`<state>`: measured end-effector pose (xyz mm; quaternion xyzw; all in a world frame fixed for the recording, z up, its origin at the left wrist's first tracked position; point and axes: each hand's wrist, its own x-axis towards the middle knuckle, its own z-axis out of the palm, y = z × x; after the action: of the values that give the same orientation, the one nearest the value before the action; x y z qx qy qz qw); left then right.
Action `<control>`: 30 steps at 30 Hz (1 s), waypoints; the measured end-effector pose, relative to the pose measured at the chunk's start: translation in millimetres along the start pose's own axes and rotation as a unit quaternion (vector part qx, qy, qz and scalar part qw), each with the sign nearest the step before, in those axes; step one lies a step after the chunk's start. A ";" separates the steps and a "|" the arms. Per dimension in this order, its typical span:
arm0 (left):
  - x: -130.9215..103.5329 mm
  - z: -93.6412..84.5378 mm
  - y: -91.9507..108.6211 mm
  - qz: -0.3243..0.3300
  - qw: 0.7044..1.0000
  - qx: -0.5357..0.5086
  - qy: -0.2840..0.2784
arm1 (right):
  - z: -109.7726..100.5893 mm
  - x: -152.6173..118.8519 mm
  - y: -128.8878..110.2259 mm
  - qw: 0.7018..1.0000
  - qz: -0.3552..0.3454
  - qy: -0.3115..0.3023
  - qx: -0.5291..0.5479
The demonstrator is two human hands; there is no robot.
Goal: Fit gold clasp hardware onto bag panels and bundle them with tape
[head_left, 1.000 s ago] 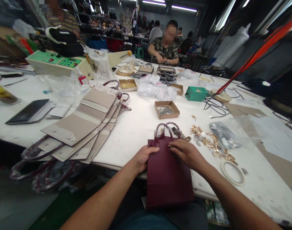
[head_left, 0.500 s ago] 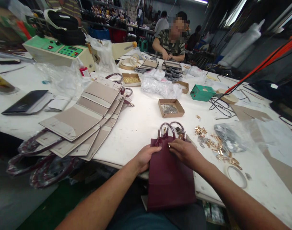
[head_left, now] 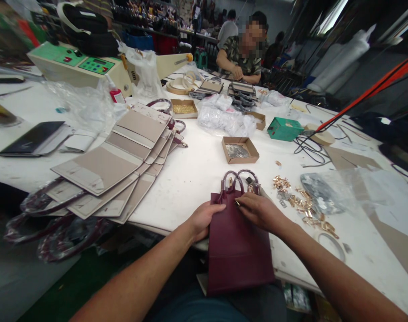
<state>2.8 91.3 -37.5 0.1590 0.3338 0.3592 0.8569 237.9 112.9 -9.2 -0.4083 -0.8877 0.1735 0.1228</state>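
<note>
Nearest me, a burgundy handbag (head_left: 240,250) lies with its lower part over the person's lap and its top over the edge of the white worktop (head_left: 190,179). The left hand (head_left: 203,220) is clamped on its upper left edge, thumb on the front. The right hand (head_left: 262,211) has its fingertips closed on a small gold-coloured metal piece (head_left: 237,203) against the bag's upper front, and it hides that top right corner from me. Two plastic-wrapped handles stand up beyond the fingers.

To the right, past the forearm, there's a tape roll (head_left: 331,247), then a scatter of gold-coloured fittings (head_left: 302,205) beside a clear plastic bag (head_left: 321,192) of dark pieces. On the left, a fanned stack of beige-lined bag panels (head_left: 105,167) takes up much of the room, its wrapped handles hanging over the edge; a dark booklet (head_left: 32,138) lies beyond it.

Straight ahead of the bag sits an open cardboard box (head_left: 240,150) of silvery bits. Farther on, crumpled plastic wrapping (head_left: 224,118) sits between a box of golden bits (head_left: 184,108) and a green box (head_left: 284,129). A person in a camouflage shirt (head_left: 242,56) works across the far side.
</note>
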 end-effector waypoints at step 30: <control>-3.7 8.4 -0.9 0.016 0.999 0.029 0.023 | 2.1 3.4 2.3 0.997 -0.011 -0.028 -0.070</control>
<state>7.2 87.8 -30.2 0.1806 0.3612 0.3667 0.8381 236.6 116.4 -11.8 -0.4012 -0.9052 0.1207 0.0709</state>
